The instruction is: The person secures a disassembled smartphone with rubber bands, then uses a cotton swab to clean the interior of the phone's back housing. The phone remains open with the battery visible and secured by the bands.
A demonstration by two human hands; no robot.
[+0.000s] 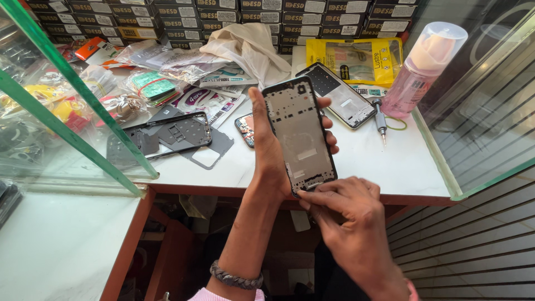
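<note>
My left hand [266, 151] grips a bare phone frame [299, 132], a grey metal mid-plate with a black rim, held upright above the front edge of the white worktop [384, 161]. Thumb on its left side, fingers curled round the right. My right hand [348, 214] touches the frame's bottom left corner with the index fingertip; it holds nothing that I can see.
On the worktop lie a second phone frame [340, 96], a small screwdriver [381, 121], a pink pump bottle [419, 69], a yellow packet [356, 58], a black phone frame with loose plates [178, 134], a cloth [251, 47] and stacked boxes [223, 17]. Glass panels stand left and right.
</note>
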